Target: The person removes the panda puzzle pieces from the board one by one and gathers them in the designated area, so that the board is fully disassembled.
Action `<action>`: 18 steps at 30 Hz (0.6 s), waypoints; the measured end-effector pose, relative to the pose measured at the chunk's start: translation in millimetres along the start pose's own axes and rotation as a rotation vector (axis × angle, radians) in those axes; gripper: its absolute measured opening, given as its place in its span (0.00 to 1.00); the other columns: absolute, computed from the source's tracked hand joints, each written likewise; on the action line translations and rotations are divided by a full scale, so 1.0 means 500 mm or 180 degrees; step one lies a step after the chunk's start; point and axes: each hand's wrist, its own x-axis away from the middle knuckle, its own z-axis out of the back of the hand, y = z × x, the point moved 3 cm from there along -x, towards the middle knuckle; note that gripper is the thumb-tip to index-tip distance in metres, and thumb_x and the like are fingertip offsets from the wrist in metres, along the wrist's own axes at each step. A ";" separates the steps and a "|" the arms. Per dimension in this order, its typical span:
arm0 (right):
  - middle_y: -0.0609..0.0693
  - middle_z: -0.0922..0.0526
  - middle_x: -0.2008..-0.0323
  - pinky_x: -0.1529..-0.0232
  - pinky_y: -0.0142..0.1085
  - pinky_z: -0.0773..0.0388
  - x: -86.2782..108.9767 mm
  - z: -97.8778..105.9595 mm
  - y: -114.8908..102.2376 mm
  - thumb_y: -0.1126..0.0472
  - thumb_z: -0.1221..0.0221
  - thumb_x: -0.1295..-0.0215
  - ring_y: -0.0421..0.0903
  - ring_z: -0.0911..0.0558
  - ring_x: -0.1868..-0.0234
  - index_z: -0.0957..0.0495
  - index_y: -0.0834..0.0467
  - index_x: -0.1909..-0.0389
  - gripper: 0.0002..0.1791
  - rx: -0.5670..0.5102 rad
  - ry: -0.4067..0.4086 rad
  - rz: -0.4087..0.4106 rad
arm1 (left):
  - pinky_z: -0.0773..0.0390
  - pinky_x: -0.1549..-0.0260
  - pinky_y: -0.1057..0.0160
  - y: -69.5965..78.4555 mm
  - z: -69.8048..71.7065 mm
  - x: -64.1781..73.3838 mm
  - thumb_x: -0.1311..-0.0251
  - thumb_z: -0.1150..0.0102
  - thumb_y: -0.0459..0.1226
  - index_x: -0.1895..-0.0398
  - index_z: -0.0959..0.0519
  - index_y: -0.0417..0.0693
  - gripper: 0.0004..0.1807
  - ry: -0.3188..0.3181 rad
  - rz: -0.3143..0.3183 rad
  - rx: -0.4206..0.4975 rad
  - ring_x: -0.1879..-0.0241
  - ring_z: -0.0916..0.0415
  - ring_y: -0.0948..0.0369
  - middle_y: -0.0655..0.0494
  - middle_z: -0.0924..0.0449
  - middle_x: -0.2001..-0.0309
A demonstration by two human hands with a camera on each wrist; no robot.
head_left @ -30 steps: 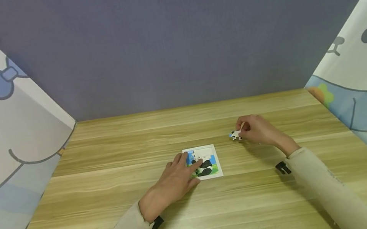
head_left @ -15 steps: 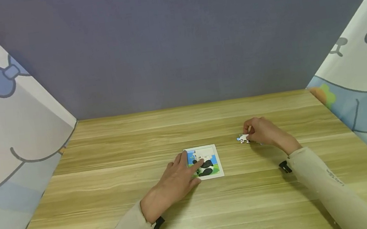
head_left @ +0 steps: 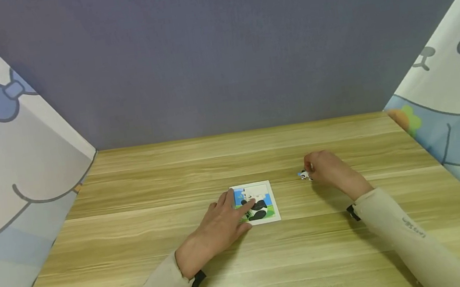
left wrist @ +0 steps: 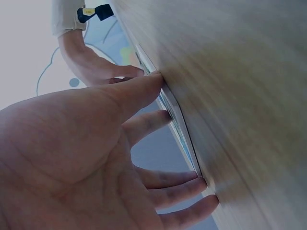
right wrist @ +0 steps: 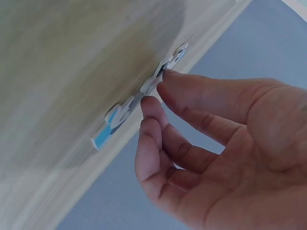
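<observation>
A square panda jigsaw puzzle in a white frame (head_left: 276, 207) lies flat on the table, with a pale gap at its upper right. My left hand (head_left: 216, 235) rests on it with fairly straight fingers. Its index finger touches the picture, and its thumb is at the near edge. To the right of the frame, my right hand (head_left: 333, 174) pinches a small black-and-white puzzle piece (right wrist: 163, 68) between thumb and index finger, at the tabletop. Another puzzle piece (right wrist: 109, 127), with a blue end, lies beside those fingertips. The fingers partly cover the pieces.
The wood-grain table (head_left: 165, 181) runs back to a dark grey-blue wall (head_left: 227, 56). Cartoon-printed panels (head_left: 18, 157) stand on both sides. Black straps show at both sleeve cuffs.
My right hand has shifted slightly to the right and nearer, along with the puzzle piece at its fingertips. The left hand stays on the puzzle frame.
</observation>
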 end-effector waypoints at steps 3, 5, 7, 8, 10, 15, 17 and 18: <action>0.52 0.18 0.72 0.68 0.43 0.24 0.002 -0.002 -0.003 0.74 0.40 0.48 0.48 0.25 0.72 0.21 0.59 0.72 0.07 0.0049 0.0001 -0.0071 | 0.28 0.44 0.40 0.001 0.002 0.000 0.30 0.44 0.51 0.27 0.32 0.62 0.29 0.0005 -0.0009 0.0004 0.31 0.39 0.39 0.28 0.42 0.30; 0.52 0.19 0.72 0.68 0.44 0.24 0.003 -0.002 -0.002 0.74 0.41 0.49 0.49 0.24 0.72 0.20 0.59 0.70 0.08 0.0052 0.0000 -0.0132 | 0.28 0.44 0.40 0.001 0.002 -0.001 0.30 0.44 0.51 0.27 0.32 0.62 0.29 0.0009 -0.0019 0.0017 0.31 0.39 0.39 0.28 0.42 0.30; 0.53 0.18 0.72 0.68 0.45 0.23 0.003 -0.002 -0.003 0.74 0.41 0.49 0.49 0.23 0.71 0.20 0.60 0.68 0.09 0.0062 0.0032 -0.0130 | 0.28 0.44 0.40 0.002 0.003 -0.001 0.30 0.44 0.51 0.27 0.31 0.61 0.29 0.0026 -0.0024 0.0033 0.31 0.39 0.38 0.27 0.42 0.30; 0.53 0.18 0.72 0.68 0.45 0.22 0.003 -0.001 -0.003 0.74 0.41 0.49 0.50 0.22 0.71 0.19 0.60 0.68 0.09 0.0066 0.0074 -0.0098 | 0.28 0.44 0.40 0.001 0.002 -0.001 0.30 0.44 0.51 0.27 0.31 0.61 0.29 0.0026 -0.0019 0.0046 0.31 0.39 0.38 0.27 0.43 0.30; 0.55 0.17 0.71 0.67 0.46 0.21 0.000 0.001 -0.006 0.74 0.40 0.47 0.51 0.20 0.69 0.19 0.61 0.67 0.08 0.0069 0.0161 -0.0004 | 0.28 0.44 0.40 0.001 0.002 0.000 0.30 0.44 0.51 0.27 0.31 0.61 0.29 0.0027 -0.0006 0.0053 0.30 0.40 0.38 0.27 0.43 0.30; 0.58 0.16 0.65 0.61 0.49 0.20 -0.005 0.003 -0.023 0.68 0.35 0.40 0.55 0.18 0.63 0.18 0.62 0.63 0.05 0.0032 0.0309 0.0199 | 0.28 0.44 0.40 -0.001 0.001 0.001 0.31 0.43 0.51 0.27 0.32 0.62 0.29 0.0032 0.0011 0.0018 0.30 0.39 0.39 0.26 0.44 0.30; 0.57 0.16 0.64 0.59 0.49 0.20 -0.006 0.003 -0.033 0.68 0.35 0.40 0.54 0.18 0.62 0.17 0.61 0.62 0.05 -0.0010 0.0324 0.0245 | 0.28 0.45 0.41 -0.002 -0.001 0.001 0.31 0.44 0.52 0.27 0.32 0.63 0.30 0.0035 0.0007 -0.0004 0.30 0.39 0.39 0.27 0.44 0.29; 0.57 0.16 0.64 0.59 0.49 0.20 -0.007 0.004 -0.039 0.68 0.35 0.39 0.54 0.18 0.62 0.17 0.62 0.62 0.06 -0.0034 0.0335 0.0290 | 0.27 0.45 0.41 -0.002 -0.001 0.001 0.31 0.43 0.52 0.27 0.32 0.63 0.30 0.0045 0.0003 -0.0010 0.31 0.39 0.39 0.27 0.43 0.30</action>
